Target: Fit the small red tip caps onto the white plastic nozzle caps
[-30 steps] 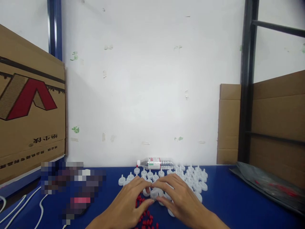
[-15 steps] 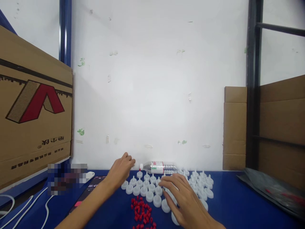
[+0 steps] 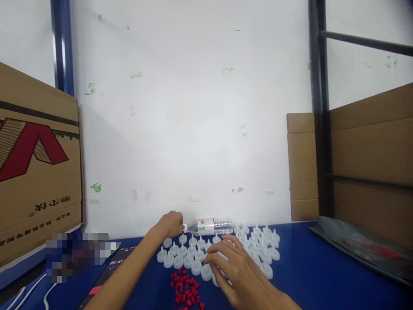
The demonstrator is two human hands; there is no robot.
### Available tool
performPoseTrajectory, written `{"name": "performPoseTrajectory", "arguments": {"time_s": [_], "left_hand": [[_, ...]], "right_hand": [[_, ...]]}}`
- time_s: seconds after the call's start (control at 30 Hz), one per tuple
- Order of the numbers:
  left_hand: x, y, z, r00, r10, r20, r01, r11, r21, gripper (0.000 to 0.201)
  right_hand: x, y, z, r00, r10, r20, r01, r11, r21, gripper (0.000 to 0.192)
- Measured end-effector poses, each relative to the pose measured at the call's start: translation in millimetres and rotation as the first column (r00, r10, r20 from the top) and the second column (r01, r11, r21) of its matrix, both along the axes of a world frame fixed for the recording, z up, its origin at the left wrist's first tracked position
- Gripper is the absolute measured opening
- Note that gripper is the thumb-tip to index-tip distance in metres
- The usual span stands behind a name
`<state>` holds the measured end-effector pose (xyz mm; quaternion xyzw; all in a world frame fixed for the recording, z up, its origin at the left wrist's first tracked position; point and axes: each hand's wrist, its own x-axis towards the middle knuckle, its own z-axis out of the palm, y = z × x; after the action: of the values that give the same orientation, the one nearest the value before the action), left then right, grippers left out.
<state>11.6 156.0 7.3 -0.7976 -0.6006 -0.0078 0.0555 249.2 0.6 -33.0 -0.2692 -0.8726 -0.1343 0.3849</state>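
Several white nozzle caps stand in rows on the blue table, with more of them to the right. A pile of small red plugs lies in front of them. My left hand reaches to the far end of the rows, fingers curled, beside the red cap of a clear water bottle that lies on its side. Whether it holds anything is hidden. My right hand rests flat on the near caps with its fingers spread.
A printed cardboard box stands at the left, and brown cardboard leans behind a black frame at the right. A grey plastic bag lies at the right edge. A phone and white cables lie at the near left.
My left hand left the caps in front of me and reached out to the far left end of the rows, by the bottle. My right hand stayed on the near caps.
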Motion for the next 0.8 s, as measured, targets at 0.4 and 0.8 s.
{"name": "performPoseTrajectory", "arguments": {"time_s": [0.4, 0.8], "left_hand": [[-3, -49, 12.4, 0.965, -0.063, 0.254, 0.034, 0.993, 0.116, 0.015], [36, -146, -35.8, 0.759, -0.508, 0.407, 0.373, 0.852, 0.368, 0.015]], "right_hand": [[2, -3, 2.2, 0.989, -0.139, -0.052, 0.140, 0.990, 0.024, 0.039], [-10, 3, -18.4, 0.988, -0.154, -0.004, 0.153, 0.985, 0.078, 0.026]]}}
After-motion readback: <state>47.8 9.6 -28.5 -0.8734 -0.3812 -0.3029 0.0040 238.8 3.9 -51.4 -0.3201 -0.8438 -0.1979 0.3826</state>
